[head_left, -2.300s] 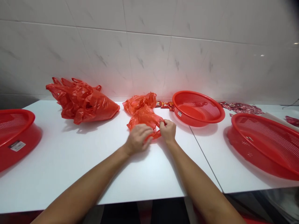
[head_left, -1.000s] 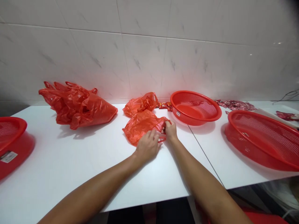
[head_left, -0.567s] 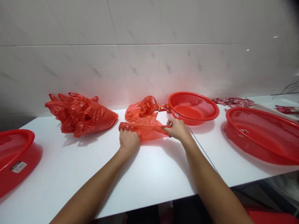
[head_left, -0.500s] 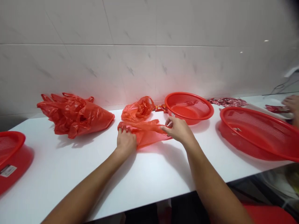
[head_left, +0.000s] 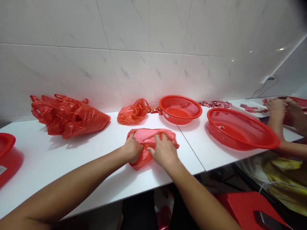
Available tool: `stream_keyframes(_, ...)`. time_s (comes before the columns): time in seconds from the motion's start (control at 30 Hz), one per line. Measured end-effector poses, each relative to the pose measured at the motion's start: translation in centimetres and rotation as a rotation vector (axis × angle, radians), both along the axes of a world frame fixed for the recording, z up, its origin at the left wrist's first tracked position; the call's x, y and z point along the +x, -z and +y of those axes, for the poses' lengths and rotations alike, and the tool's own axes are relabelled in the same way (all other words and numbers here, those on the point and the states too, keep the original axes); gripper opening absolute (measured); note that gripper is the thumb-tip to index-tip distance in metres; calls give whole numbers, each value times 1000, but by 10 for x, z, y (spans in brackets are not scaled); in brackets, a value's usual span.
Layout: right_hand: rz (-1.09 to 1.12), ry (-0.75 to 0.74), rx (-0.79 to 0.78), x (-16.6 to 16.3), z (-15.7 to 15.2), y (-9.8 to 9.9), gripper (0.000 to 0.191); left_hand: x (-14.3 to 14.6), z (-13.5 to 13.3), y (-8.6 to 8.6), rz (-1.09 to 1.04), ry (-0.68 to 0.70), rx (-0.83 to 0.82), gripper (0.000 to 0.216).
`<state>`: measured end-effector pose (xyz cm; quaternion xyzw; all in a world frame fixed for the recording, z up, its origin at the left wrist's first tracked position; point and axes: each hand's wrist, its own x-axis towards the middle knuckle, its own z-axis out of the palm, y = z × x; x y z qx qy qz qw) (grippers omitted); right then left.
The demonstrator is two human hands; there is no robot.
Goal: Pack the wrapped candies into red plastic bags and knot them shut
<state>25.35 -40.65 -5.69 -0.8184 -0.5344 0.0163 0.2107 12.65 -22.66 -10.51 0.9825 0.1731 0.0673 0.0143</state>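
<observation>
A thin red plastic bag (head_left: 144,156) lies on the white table in front of me, its mouth spread and a pink inside or lining showing. My left hand (head_left: 133,149) is closed on the bag's left edge, with some fingers tucked out of sight. Over the bag's right half is my right hand (head_left: 166,151), thumb and fingers apart, touching the plastic. Just behind it sits a crumpled red plastic bag (head_left: 133,112), next to small red wrapped packets (head_left: 154,110).
A bundle of red bags (head_left: 72,116) lies left. Red baskets stand behind right (head_left: 179,121), farther right (head_left: 230,140) and at the left edge (head_left: 9,166). Red-and-white packets (head_left: 217,104) lie by the wall. Another person's hands (head_left: 277,107) work at right. A phone (head_left: 271,220) rests on a red stool (head_left: 249,204).
The bag has opened from a flat, stretched sheet into a spread mouth lower on the table. My right hand has let go of its pinch and moved in closer to my left. The view has shifted right.
</observation>
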Motion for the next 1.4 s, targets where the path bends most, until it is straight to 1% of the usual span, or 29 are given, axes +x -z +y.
stream_keyframes(0.07, 47, 81, -188, 30, 15, 19, 71, -6, -8, -8, 167, 54, 48, 27)
stream_keyframes(0.13, 83, 67, -297, 58, 24, 32, 94, -11, -13, -17, 222, 139, 44, 30)
stream_keyframes(0.17, 94, 47, -333, 68, 28, 37, 102, -13, -13, -21, 199, 188, 18, 32)
stream_keyframes(0.23, 110, 9, -388, 80, 33, 44, 112, -18, -11, -24, 138, 266, -37, 34)
stream_keyframes(0.3, 116, -26, -425, 86, 36, 47, 113, -25, -4, -19, 47, 266, -90, 47)
stream_keyframes(0.37, 105, -86, -426, 90, 38, 46, 108, -32, 3, -6, -72, 210, -153, 68)
stream_keyframes(0.4, 103, -124, -412, 92, 37, 44, 101, -35, 6, 1, -138, 183, -192, 78)
stream_keyframes(0.47, 131, -204, -375, 96, 32, 38, 73, -39, 10, 16, -248, 161, -262, 93)
stream_keyframes(0.53, 160, -257, -325, 97, 24, 29, 42, -40, 11, 25, -281, 167, -294, 101)
stream_keyframes(0.57, 145, -244, -283, 95, 20, 25, 31, -40, 11, 28, -269, 177, -298, 103)
stream_keyframes(0.6, 103, -187, -224, 92, 16, 21, 24, -40, 11, 29, -247, 184, -297, 102)
stream_keyframes(0.63, 44, -96, -143, 87, 13, 18, 22, -39, 11, 31, -222, 187, -291, 99)
stream_keyframes(0.7, -75, 106, 65, 75, 10, 15, 29, -39, 11, 32, -175, 185, -265, 91)
stream_keyframes(0.73, -110, 167, 167, 68, 10, 15, 32, -39, 12, 33, -161, 184, -250, 87)
stream_keyframes(0.77, -124, 173, 255, 62, 11, 16, 34, -39, 13, 34, -156, 182, -236, 85)
stream_keyframes(0.8, -126, 125, 320, 56, 12, 18, 33, -39, 13, 35, -156, 182, -226, 85)
stream_keyframes(0.83, -122, 45, 349, 50, 14, 21, 31, -39, 14, 35, -158, 186, -221, 86)
stream_keyframes(0.87, -117, -34, 339, 46, 16, 24, 29, -40, 14, 35, -159, 190, -218, 86)
stream_keyframes(0.9, -112, -92, 288, 42, 17, 28, 33, -40, 14, 35, -159, 196, -217, 85)
stream_keyframes(0.93, -102, -118, 202, 40, 19, 33, 45, -40, 14, 34, -158, 200, -218, 83)
stream_keyframes(1.0, -47, -81, -36, 41, 20, 44, 77, -39, 15, 31, -144, 208, -224, 78)
stream_keyframes(1.03, 0, -42, -152, 43, 19, 51, 88, -38, 15, 29, -134, 208, -227, 76)
stream_keyframes(1.07, 49, -10, -242, 45, 19, 58, 94, -37, 16, 28, -124, 207, -230, 76)
stream_keyframes(1.1, 91, 10, -299, 49, 19, 65, 97, -37, 16, 28, -113, 205, -233, 77)
stream_keyframes(1.17, 129, 39, -326, 54, 19, 76, 96, -35, 18, 28, -105, 200, -241, 77)
stream_keyframes(1.23, 115, 65, -298, 57, 22, 83, 94, -33, 20, 31, -114, 193, -253, 77)
stream_keyframes(1.4, 94, 73, -262, 57, 32, 84, 92, -32, 23, 36, -140, 112, -265, 79)
